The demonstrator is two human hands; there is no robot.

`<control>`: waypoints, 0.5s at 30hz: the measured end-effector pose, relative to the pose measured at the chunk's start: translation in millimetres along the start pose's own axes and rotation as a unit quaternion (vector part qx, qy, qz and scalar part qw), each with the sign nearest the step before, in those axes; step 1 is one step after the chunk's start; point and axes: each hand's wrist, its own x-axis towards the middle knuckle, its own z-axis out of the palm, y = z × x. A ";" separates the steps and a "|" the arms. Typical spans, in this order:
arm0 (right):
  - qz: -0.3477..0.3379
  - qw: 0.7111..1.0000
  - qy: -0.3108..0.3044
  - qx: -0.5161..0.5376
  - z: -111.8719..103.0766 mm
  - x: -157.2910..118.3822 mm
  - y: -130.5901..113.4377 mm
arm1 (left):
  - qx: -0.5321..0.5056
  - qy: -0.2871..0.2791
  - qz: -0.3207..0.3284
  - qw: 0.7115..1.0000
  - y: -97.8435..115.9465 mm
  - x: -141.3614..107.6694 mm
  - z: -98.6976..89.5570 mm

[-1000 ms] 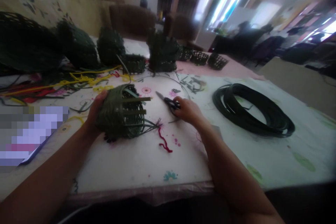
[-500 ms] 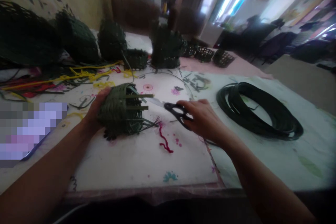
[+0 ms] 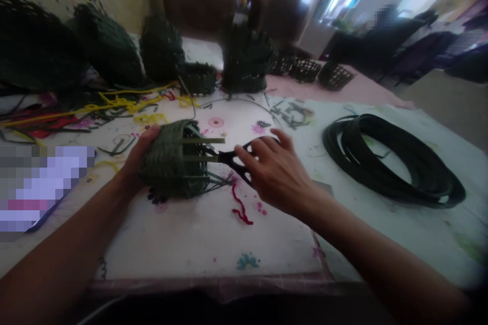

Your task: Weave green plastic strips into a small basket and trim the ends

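A small dark green woven basket [image 3: 170, 157] lies on its side on the table, its open end turned to the right. My left hand [image 3: 139, 155] grips its base from the left; most of the fingers are hidden behind it. Two flat strips [image 3: 208, 140] and several thin ends stick out from the rim. My right hand [image 3: 272, 167] holds black-handled scissors [image 3: 229, 156], fingers in the loops. The scissors point left at the rim, beside the lower strip, with the handles spread apart. Whether the blades touch that strip, I cannot tell.
A coil of dark green strip [image 3: 392, 162] lies to the right. Several woven baskets [image 3: 244, 61] stand along the back. Yellow yarn [image 3: 129, 106] and cut scraps lie at the left, near a phone-like device [image 3: 57, 188]. A red yarn piece [image 3: 240, 205] lies in front.
My right hand has moved left with the scissors, bringing them up to the strips at the rim. The scissors' handles are farther apart now. My left hand and the basket stay nearly in place.
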 end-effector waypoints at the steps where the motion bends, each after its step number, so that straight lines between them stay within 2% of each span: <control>1: -0.002 1.000 0.000 -0.001 -1.2 0.8 0.0 | -0.003 -0.004 0.003 1.000 -0.5 0.4 -0.3; 5: -0.021 1.000 0.001 -0.022 -6.6 3.6 -2.8 | -0.010 -0.010 0.028 1.000 -2.8 0.9 -0.7; 9: -0.040 0.998 0.003 -0.049 -13.2 8.3 -9.7 | 0.016 0.004 0.018 1.000 -3.5 -1.3 0.0; 15: -0.045 0.998 -0.017 -0.051 -26.9 17.2 -16.6 | 0.023 -0.009 0.037 0.999 -5.2 -5.7 2.7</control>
